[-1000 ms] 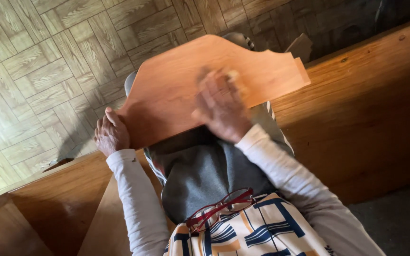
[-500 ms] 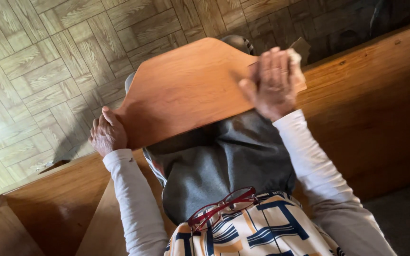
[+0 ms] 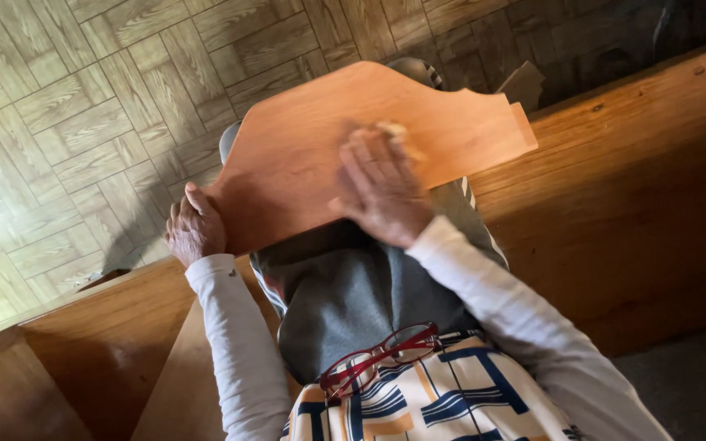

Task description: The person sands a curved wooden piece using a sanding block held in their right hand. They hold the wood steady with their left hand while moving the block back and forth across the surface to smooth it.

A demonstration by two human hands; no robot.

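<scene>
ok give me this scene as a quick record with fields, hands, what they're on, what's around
left hand: grips the lower left edge of the wooden board
right hand: lies flat on the board's face, pressing a small tan pad
board: shaped, reddish-brown, resting tilted on the lap
lap: grey garment
glasses: red-framed, hanging at the chest
surroundings: wooden bench, parquet floor

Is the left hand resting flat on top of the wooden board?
No, the left hand grips the wooden board at its left edge; the right hand lies on top.
</scene>
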